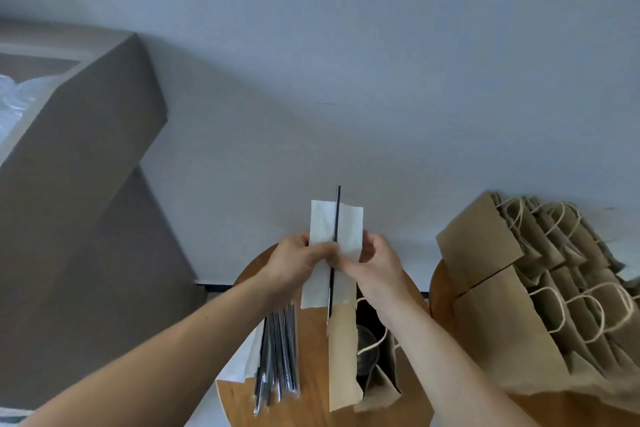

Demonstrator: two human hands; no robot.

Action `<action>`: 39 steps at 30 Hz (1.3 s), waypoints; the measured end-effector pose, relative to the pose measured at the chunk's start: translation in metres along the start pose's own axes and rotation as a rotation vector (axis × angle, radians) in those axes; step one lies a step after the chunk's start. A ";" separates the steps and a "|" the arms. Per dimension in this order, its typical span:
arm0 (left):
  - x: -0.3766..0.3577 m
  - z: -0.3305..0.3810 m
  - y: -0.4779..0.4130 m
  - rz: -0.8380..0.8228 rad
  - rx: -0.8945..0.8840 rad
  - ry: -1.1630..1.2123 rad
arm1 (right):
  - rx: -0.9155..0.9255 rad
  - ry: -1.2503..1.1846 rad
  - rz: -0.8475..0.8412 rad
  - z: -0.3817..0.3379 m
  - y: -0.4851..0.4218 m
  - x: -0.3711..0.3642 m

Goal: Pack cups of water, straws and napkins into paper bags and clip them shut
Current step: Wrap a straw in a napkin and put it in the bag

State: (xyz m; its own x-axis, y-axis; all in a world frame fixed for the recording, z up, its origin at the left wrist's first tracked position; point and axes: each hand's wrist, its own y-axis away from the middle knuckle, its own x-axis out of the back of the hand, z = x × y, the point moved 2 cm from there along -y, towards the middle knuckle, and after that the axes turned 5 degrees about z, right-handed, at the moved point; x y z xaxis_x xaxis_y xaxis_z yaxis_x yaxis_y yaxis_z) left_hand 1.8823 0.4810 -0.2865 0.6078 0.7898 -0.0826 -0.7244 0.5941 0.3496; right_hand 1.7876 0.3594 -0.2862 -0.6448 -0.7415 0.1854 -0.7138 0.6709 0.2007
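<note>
Pale grey wall (pixel 346 45) fills the upper frame, with a round wooden table (pixel 311 402) at the bottom. At centre, the left hand (pixel 294 262) and right hand (pixel 375 269) both pinch a white napkin (pixel 348 225) with a black straw (pixel 336 208) laid along it. They hold it above an open paper bag (pixel 343 357) holding a cup (pixel 367 347). Spare straws (pixel 280 354) lie to its left; flat bags (pixel 502 333) pile at right.

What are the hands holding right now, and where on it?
Left hand and right hand pinch the white napkin and black straw together, around their middle.
</note>
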 end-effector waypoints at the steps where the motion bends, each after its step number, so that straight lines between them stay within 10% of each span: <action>1: -0.004 0.002 0.000 -0.021 0.004 0.001 | -0.049 -0.069 -0.057 0.000 -0.002 0.006; 9: -0.040 -0.007 -0.001 -0.153 0.034 -0.025 | -0.048 -0.022 -0.165 0.015 -0.006 0.048; 17: -0.062 -0.086 -0.010 -0.276 -0.022 -0.915 | -0.071 -0.084 0.400 0.014 -0.029 0.116; 21: -0.075 -0.119 -0.008 -0.134 -0.003 -1.157 | -0.071 -0.078 0.411 0.011 -0.042 0.091; 30: -0.063 -0.126 -0.007 0.086 0.341 -0.667 | -0.231 0.027 0.363 0.054 -0.032 0.038; 39: -0.061 -0.131 0.006 0.164 0.464 -0.386 | 0.348 0.212 0.492 0.006 -0.009 0.053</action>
State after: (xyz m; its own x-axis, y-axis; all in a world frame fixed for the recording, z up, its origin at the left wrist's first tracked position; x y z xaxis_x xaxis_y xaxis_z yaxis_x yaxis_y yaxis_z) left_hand 1.7979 0.4561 -0.4017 0.6369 0.7016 0.3197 -0.6545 0.2728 0.7052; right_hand 1.7578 0.3138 -0.2838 -0.8773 -0.3061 0.3698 -0.4177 0.8663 -0.2739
